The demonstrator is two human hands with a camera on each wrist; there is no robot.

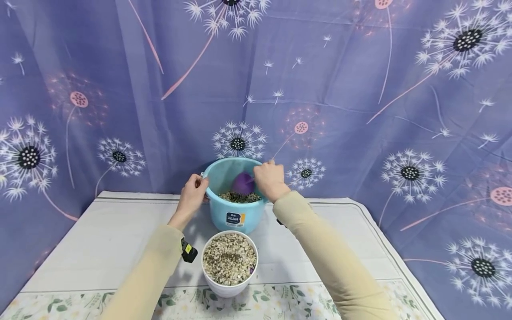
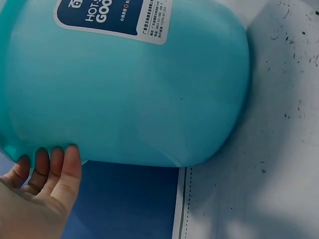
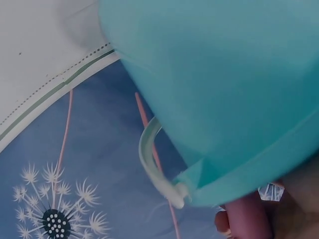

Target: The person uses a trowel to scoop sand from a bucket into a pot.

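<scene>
A light blue bucket (image 1: 236, 218) stands near the back of the table, with a dark speckled grainy mix (image 1: 228, 198) in its bottom. My left hand (image 1: 194, 192) holds the bucket's left rim; in the left wrist view its fingertips (image 2: 72, 154) lie against the outer wall. Over the right rim, my right hand (image 1: 272, 178) grips the handle of a purple scoop (image 1: 242, 184), whose blade dips into the mix. The right wrist view catches part of the pinkish handle (image 3: 247, 219) between fingers. Nearer me, a white pot (image 1: 227, 290) holds pale grainy mix (image 1: 230, 258).
A pale handle (image 3: 154, 167) hangs at the bucket's side. Behind the white table (image 1: 136, 240) hangs a blue-purple curtain (image 1: 280, 80) with dandelion prints. Dark crumbs (image 2: 264, 171) are scattered beside the bucket. A floral strip (image 1: 292, 302) runs along the table's near part.
</scene>
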